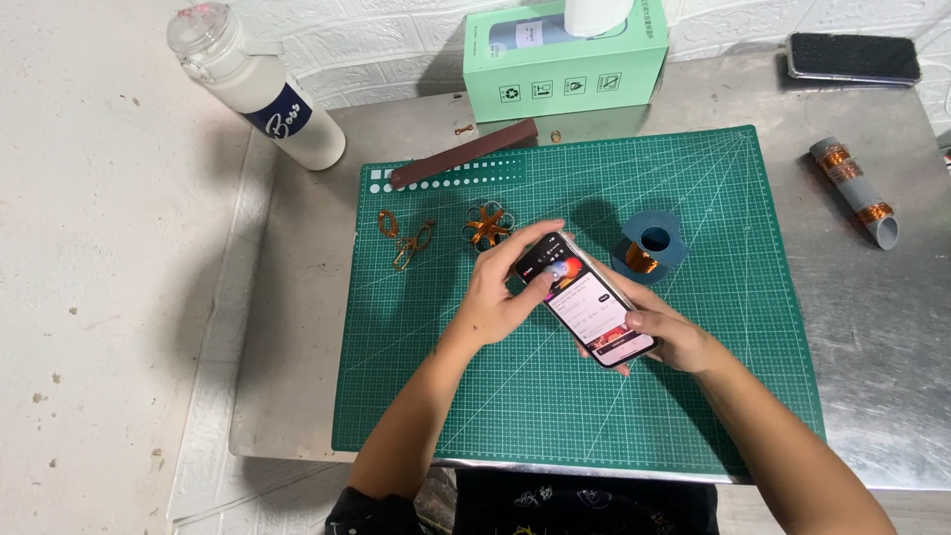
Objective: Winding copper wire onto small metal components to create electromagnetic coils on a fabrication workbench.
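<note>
Phone (586,311) held over the green cutting mat (693,357).
Right hand (674,337) grips its lower end; left hand (495,297) steadies the top, thumb tapping; a firm grip suits this.

phone screen (586,302): lit up, but what's on it is too small to make out
phone underside: hidden, the right hand (674,342) cups it from below, so most of those fingers are out of sight
white thing on the green box (565,61): top chopped off by the far edge
far-right tabletop (872,327): runs out of the picture
copper bits (404,238) left of the phone: too tiny to tell their shape
</note>
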